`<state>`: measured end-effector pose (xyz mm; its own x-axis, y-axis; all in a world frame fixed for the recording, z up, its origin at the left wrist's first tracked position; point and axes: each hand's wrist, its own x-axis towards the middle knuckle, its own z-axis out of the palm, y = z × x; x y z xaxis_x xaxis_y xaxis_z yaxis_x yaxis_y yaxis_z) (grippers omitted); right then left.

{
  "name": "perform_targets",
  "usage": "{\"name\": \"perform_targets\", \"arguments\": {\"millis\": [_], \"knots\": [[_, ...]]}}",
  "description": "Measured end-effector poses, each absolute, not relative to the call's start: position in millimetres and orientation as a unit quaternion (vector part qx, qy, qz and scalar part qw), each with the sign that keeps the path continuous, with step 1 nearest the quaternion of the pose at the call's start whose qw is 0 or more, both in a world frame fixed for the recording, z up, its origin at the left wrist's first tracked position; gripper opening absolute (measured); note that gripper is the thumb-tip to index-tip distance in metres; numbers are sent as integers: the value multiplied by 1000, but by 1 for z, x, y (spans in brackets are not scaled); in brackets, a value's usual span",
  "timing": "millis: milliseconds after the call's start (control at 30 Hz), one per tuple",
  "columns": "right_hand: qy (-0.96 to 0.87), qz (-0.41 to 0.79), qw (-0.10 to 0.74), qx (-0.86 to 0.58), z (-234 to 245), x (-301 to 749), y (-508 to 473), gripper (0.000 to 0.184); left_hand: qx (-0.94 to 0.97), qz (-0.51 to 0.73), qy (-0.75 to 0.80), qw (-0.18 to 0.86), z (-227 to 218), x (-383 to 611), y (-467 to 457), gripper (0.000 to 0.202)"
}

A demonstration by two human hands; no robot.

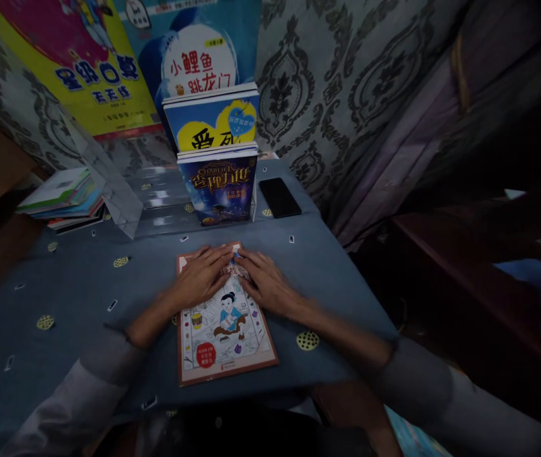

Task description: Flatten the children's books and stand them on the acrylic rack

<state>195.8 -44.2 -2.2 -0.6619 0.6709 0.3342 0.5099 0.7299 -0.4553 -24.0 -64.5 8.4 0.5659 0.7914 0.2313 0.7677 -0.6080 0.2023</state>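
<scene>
A thin picture book point(225, 333) with a cartoon figure on its cover lies flat on the blue tablecloth point(84, 285) in front of me. My left hand point(203, 274) rests flat on the book's upper half, fingers stretched out and pointing right. My right hand point(265, 282) lies flat beside it on the upper right part of the cover, fingers pointing left. The fingertips of both hands nearly meet near the book's top edge. Neither hand holds anything.
Two books stand upright behind the flat one: a dark blue one point(220, 187) and a blue-yellow one point(213, 120). A black phone point(280, 197) lies to their right. A stack of books point(63, 197) sits at far left. Posters point(84, 63) lean against the patterned wall.
</scene>
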Motion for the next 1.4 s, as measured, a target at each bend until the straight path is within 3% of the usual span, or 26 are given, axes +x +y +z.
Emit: {"name": "perform_targets", "arguments": {"millis": [267,533,867,1133,1400], "knots": [[-902,146,195,-355,-1,188,-27,43,879,154,448,53,9,-25,-65,49],[-888,184,248,-340,-5,190,-21,45,877,150,452,58,11,-23,-67,46],[-847,300,290,-330,-16,201,1,62,885,123,446,52,14,-17,-63,47],[-845,302,305,-320,-19,201,3,57,889,106,441,69,13,-16,-59,52],[-864,236,309,-321,-19,200,-1,40,883,121,448,64,8,-16,-60,50]]}}
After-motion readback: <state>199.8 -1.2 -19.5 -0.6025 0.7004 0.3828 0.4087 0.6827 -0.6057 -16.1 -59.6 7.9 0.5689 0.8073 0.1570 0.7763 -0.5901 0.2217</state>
